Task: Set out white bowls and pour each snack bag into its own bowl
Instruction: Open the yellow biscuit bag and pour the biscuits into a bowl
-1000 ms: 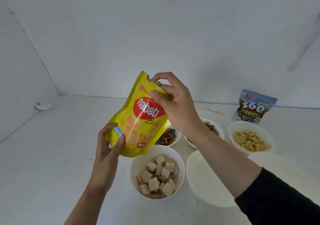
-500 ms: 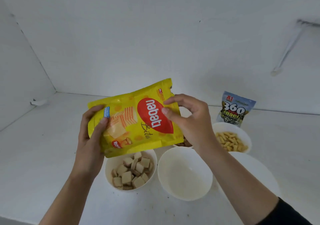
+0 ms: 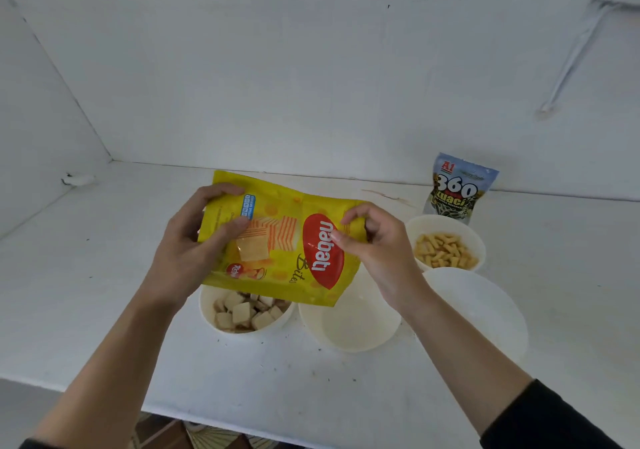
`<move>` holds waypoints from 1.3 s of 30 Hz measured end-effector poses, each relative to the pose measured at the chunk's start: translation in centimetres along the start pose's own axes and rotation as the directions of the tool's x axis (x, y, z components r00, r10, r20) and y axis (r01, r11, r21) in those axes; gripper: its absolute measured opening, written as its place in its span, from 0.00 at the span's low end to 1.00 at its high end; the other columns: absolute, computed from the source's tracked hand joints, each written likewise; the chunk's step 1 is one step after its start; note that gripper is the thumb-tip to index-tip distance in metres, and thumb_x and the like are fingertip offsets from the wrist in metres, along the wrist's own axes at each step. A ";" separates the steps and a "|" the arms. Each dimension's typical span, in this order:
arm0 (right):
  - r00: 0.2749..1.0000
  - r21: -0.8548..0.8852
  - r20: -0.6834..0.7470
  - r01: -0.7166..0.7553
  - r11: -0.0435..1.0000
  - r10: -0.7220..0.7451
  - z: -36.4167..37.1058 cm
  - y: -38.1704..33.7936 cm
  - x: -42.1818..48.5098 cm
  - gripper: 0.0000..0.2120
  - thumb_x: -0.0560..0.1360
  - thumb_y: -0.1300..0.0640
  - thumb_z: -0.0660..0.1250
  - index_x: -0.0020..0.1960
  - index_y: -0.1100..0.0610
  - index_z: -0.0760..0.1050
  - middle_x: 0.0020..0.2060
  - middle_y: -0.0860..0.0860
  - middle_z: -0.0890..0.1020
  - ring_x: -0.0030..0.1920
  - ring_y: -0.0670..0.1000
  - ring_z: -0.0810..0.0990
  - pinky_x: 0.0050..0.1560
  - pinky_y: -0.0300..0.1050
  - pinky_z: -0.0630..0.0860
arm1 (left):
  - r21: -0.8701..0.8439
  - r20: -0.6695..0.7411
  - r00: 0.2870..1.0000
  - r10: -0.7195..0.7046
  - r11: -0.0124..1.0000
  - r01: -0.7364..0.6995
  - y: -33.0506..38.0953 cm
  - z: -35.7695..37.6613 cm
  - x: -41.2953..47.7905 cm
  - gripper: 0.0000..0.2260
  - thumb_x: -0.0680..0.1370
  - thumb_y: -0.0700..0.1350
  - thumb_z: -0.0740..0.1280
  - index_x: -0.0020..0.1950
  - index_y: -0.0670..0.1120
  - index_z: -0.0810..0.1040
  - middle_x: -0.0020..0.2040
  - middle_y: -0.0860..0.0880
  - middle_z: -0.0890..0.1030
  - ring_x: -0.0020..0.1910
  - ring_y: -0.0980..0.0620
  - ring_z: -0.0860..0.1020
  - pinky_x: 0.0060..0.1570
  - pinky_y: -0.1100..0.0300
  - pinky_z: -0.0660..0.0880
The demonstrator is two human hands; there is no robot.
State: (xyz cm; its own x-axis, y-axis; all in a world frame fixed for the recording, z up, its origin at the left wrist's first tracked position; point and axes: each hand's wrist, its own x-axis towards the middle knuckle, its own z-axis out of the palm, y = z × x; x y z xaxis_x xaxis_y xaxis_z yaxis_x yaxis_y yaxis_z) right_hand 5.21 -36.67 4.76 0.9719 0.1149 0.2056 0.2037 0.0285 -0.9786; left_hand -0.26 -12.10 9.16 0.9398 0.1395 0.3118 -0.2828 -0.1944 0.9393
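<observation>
I hold a yellow Nabati snack bag (image 3: 277,240) flat and sideways above the table, its top end pointing right. My left hand (image 3: 194,251) grips its bottom end and my right hand (image 3: 374,244) pinches its top end. Under the bag a white bowl (image 3: 207,305) holds square wafer pieces. Beside it on the right stands a white bowl (image 3: 349,327) with nothing in it. Another white bowl (image 3: 446,223) farther right holds small yellow stick snacks. A 360 Kuaci seed bag (image 3: 457,189) stands upright behind that one, against the wall.
A large white bowl (image 3: 485,310) sits at the right, partly behind my right forearm. The white table (image 3: 86,275) ends at a near edge by my arms. White walls close the back and left side. Any bowls behind the yellow bag are hidden.
The yellow bag has gone from tilted upright to lying sideways and lower over the bowls. My right hand shifted along its top end. The view moved back.
</observation>
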 end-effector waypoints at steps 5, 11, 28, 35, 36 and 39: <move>0.998 0.035 0.012 -0.070 0.997 0.069 -0.1 1.4 -0.6 0.10 0.69 0.50 0.76 0.43 0.48 0.75 0.46 0.76 0.74 0.54 0.69 0.81 0.51 0.70 0.81 | 0.074 0.033 0.999 -0.029 0.997 0.027 -0.1 0.8 0.3 0.13 0.77 0.44 0.72 0.61 0.55 0.79 0.57 0.51 0.82 0.51 0.51 0.83 0.40 0.61 0.81; 0.999 0.044 0.025 -0.044 0.998 0.043 -0.5 -0.3 0.4 0.09 0.77 0.59 0.73 0.45 0.50 0.75 0.46 0.71 0.78 0.52 0.62 0.85 0.43 0.55 0.83 | 0.058 -0.001 1.000 0.020 0.998 -0.020 1.6 0.7 1.2 0.13 0.77 0.43 0.72 0.59 0.57 0.81 0.54 0.52 0.83 0.51 0.49 0.83 0.38 0.64 0.79; 0.998 0.048 -0.050 -0.044 0.998 0.046 -0.3 1.0 -0.7 0.09 0.75 0.55 0.74 0.42 0.48 0.73 0.47 0.71 0.75 0.55 0.67 0.81 0.44 0.54 0.82 | 0.196 0.090 0.996 0.001 0.980 -0.018 4.4 1.7 2.1 0.13 0.75 0.47 0.75 0.58 0.59 0.82 0.54 0.55 0.84 0.50 0.55 0.84 0.40 0.60 0.83; 0.999 0.072 -0.048 -0.002 0.997 0.006 0.1 -1.9 0.4 0.11 0.78 0.58 0.72 0.42 0.46 0.73 0.51 0.74 0.75 0.54 0.68 0.82 0.41 0.58 0.82 | 0.200 0.065 0.993 0.097 0.974 -0.108 7.4 0.7 3.6 0.13 0.75 0.45 0.76 0.57 0.57 0.83 0.52 0.47 0.85 0.51 0.42 0.83 0.47 0.48 0.84; 0.999 0.078 -0.049 0.009 0.997 -0.005 0.3 -2.6 0.7 0.10 0.78 0.57 0.72 0.43 0.46 0.73 0.52 0.75 0.75 0.54 0.68 0.82 0.43 0.63 0.83 | 0.203 0.057 0.991 0.123 0.970 -0.132 8.1 0.6 3.9 0.13 0.75 0.45 0.76 0.58 0.57 0.83 0.52 0.46 0.85 0.51 0.40 0.82 0.49 0.45 0.83; 0.996 0.112 -0.072 0.057 0.992 -0.050 0.7 -4.6 1.6 0.08 0.76 0.53 0.74 0.44 0.47 0.74 0.52 0.75 0.74 0.54 0.68 0.82 0.48 0.73 0.80 | 0.230 0.036 0.982 0.186 0.955 -0.190 10.2 0.2 4.6 0.13 0.75 0.45 0.76 0.58 0.56 0.83 0.53 0.45 0.85 0.52 0.38 0.83 0.52 0.40 0.82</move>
State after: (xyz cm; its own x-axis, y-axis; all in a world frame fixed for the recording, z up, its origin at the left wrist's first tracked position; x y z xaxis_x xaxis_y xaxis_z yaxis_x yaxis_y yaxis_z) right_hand 5.75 -35.92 9.58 0.9666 0.0414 0.2530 0.2447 0.1458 -0.9586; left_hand 1.22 -13.63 20.12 0.8770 0.0656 0.4759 -0.4041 -0.4349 0.8047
